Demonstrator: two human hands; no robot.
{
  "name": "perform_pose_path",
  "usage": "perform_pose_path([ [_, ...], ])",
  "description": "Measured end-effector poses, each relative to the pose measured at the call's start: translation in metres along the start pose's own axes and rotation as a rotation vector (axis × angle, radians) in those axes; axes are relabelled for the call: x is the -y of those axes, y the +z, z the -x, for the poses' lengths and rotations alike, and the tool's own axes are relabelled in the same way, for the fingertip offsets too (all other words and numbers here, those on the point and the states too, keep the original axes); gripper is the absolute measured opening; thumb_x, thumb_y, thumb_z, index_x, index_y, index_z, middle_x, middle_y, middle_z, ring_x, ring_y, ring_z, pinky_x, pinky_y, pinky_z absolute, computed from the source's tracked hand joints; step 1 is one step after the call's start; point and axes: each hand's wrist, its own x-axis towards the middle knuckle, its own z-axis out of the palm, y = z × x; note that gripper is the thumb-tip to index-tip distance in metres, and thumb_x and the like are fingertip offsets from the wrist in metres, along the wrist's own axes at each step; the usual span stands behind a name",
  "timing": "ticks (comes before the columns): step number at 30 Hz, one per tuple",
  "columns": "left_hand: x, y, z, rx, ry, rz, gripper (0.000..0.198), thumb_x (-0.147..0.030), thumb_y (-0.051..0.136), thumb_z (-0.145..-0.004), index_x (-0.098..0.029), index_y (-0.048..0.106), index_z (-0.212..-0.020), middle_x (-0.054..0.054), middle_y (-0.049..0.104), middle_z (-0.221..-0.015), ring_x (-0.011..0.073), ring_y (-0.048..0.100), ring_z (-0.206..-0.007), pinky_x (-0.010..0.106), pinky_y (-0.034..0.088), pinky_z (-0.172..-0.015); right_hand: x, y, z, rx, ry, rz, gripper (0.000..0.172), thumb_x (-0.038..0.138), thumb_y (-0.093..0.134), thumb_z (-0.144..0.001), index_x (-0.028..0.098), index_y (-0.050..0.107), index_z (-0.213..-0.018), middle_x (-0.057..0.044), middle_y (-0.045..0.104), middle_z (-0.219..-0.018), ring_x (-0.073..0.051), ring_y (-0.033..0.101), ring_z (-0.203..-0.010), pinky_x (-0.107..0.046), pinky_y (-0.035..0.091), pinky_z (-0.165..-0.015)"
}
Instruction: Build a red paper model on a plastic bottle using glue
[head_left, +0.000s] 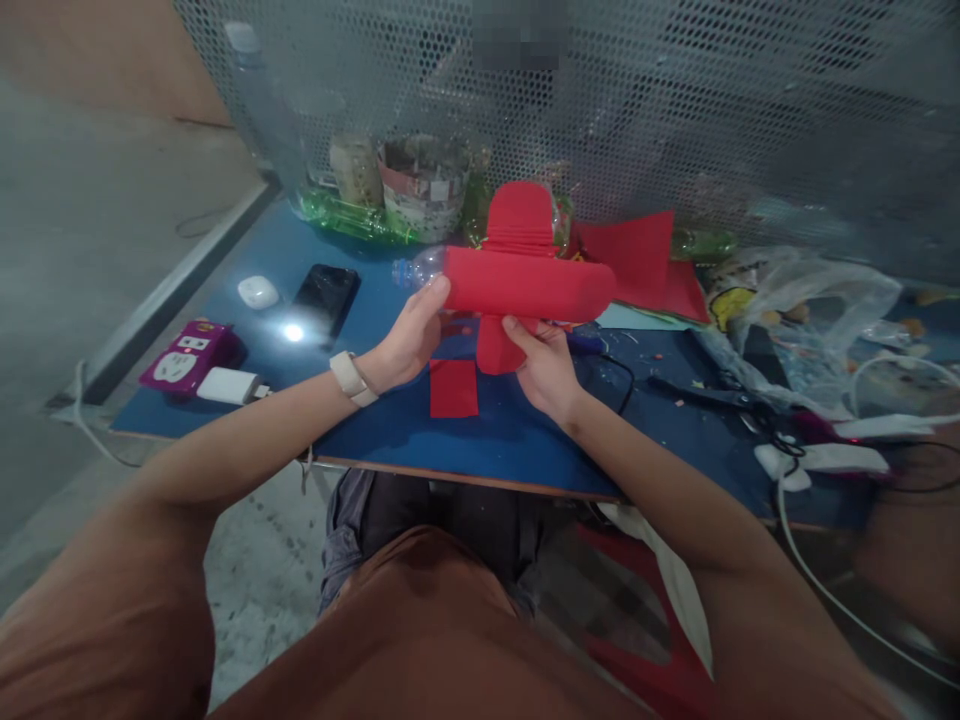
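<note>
Above the blue table I hold a clear plastic bottle (426,266) sideways, its cap end pointing left. Red paper (532,285) covers most of it, with rounded red flaps standing out on the far and near sides like wings. My left hand (415,335) grips the bottle near its neck, the thumb on top and the other fingers underneath, partly hidden. My right hand (546,365) pinches the near red flap (498,348) beside the bottle's body. Below, on the table, lies a small red paper rectangle (453,388).
At left are a phone (327,300), a white earbud case (258,292), a purple socket block (187,358) and a white charger (227,385). Green bottles (356,220) and a pot (424,185) stand behind. Red sheets (637,255), a plastic bag (817,290) and cables lie right.
</note>
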Motion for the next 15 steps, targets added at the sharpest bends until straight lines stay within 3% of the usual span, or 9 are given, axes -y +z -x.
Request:
perform_pose_path([
  [10, -0.0084, -0.0008, 0.0042, 0.042, 0.035, -0.058, 0.079, -0.086, 0.092, -0.088, -0.027, 0.077, -0.138, 0.015, 0.082, -0.153, 0.0449, 0.071, -0.155, 0.052, 0.064, -0.113, 0.0029, -0.0022, 0.0001, 0.021, 0.027, 0.008, 0.053, 0.071, 0.116, -0.065, 0.032, 0.091, -0.091, -0.002, 0.096, -0.113, -0.036, 0.089, -0.126, -0.057, 0.072, -0.115],
  [15, -0.0107, 0.001, 0.0027, 0.073, 0.043, -0.059, 0.085, -0.084, 0.093, -0.084, -0.027, 0.074, -0.144, 0.016, 0.082, -0.151, 0.0472, 0.065, -0.164, 0.058, 0.063, -0.121, -0.0008, -0.0064, -0.0029, 0.004, 0.013, -0.009, 0.048, 0.066, 0.117, -0.066, 0.034, 0.091, -0.09, -0.001, 0.096, -0.114, -0.032, 0.088, -0.128, -0.055, 0.068, -0.125],
])
